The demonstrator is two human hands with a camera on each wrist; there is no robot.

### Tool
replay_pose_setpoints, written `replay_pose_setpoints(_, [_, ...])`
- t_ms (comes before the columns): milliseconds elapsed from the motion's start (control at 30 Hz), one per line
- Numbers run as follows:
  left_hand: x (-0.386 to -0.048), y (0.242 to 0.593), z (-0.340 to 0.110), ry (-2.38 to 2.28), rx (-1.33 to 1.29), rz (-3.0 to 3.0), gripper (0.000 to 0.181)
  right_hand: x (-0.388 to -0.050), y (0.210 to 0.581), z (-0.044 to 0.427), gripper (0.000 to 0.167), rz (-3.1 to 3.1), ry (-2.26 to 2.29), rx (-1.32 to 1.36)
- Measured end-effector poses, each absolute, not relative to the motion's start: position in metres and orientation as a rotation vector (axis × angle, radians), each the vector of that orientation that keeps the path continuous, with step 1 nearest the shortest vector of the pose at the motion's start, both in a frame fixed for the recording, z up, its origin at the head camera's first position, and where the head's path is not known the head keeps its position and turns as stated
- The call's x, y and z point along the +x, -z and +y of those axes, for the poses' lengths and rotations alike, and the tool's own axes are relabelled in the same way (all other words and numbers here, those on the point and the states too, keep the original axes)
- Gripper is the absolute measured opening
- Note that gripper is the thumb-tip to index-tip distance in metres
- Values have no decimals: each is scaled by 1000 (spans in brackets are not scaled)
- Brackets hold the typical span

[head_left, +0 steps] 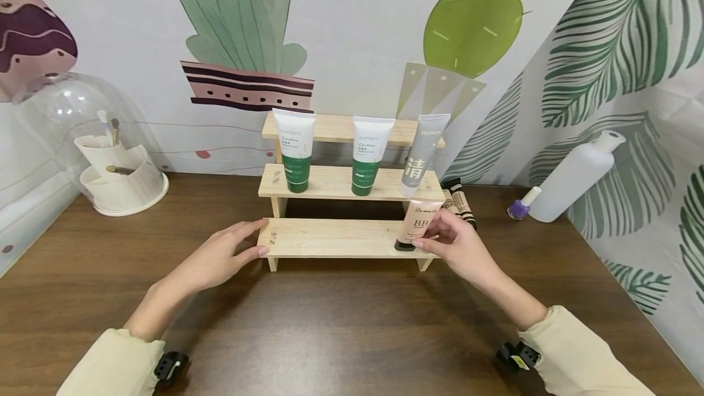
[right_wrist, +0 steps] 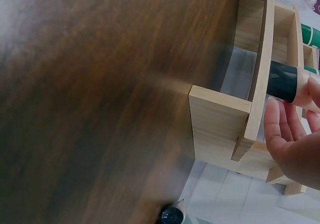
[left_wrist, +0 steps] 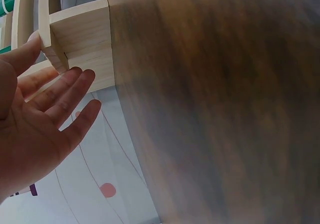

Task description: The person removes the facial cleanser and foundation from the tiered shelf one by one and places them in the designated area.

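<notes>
My right hand (head_left: 453,243) pinches a pink BB cream tube (head_left: 419,222) with a black cap. The tube stands cap-down at the right end of the bottom step of a three-tier wooden shelf (head_left: 330,238); in the right wrist view its black cap (right_wrist: 283,82) meets the board. At the shelf's left end, my left hand (head_left: 220,255) touches the bottom board with thumb and forefinger, the other fingers extended in the left wrist view. On the middle step stand two white-and-green tubes (head_left: 294,150) and a grey tube (head_left: 425,154), all cap-down.
Several brushes sit in a white holder (head_left: 122,179) under a clear dome at the left. Right of the shelf lie black-and-beige tubes (head_left: 461,203), a purple nail polish bottle (head_left: 519,209) and a leaning white bottle (head_left: 574,179). A patterned cloth covers the wall behind.
</notes>
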State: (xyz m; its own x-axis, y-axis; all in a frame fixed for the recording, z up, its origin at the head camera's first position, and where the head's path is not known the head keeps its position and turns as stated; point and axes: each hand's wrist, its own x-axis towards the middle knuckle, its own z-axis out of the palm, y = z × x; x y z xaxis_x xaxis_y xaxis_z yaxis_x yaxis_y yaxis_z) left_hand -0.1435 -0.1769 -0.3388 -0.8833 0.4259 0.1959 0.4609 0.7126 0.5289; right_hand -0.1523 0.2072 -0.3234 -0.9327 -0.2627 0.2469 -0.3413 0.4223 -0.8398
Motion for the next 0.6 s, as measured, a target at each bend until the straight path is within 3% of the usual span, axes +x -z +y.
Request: replay_pose_setpoints(600, [-145, 340, -177, 887, -726, -2864, 47, -155, 332, 210, 28, -2477, -1580, 641])
